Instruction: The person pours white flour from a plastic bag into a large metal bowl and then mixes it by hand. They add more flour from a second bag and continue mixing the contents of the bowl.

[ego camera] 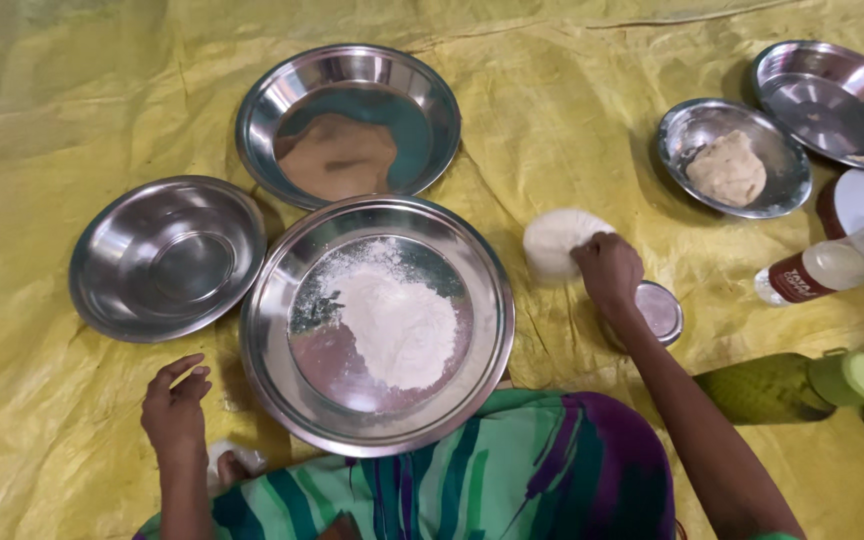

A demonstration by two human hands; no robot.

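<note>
Flour container [555,240], right hand [607,268] fingers curled gripping it, left hand [174,408] open

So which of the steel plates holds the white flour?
The big plate nearest the person, front centre; the others hold brown flour, dough, or nothing.

yellow tarp [572,110], white flour [397,325], striped grn/purple cloth [512,470]

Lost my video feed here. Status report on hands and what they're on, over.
Right hand gripping white flour container on yellow sheet. Left hand open, free, beside the flour plate. Small steel lid by right wrist.
</note>
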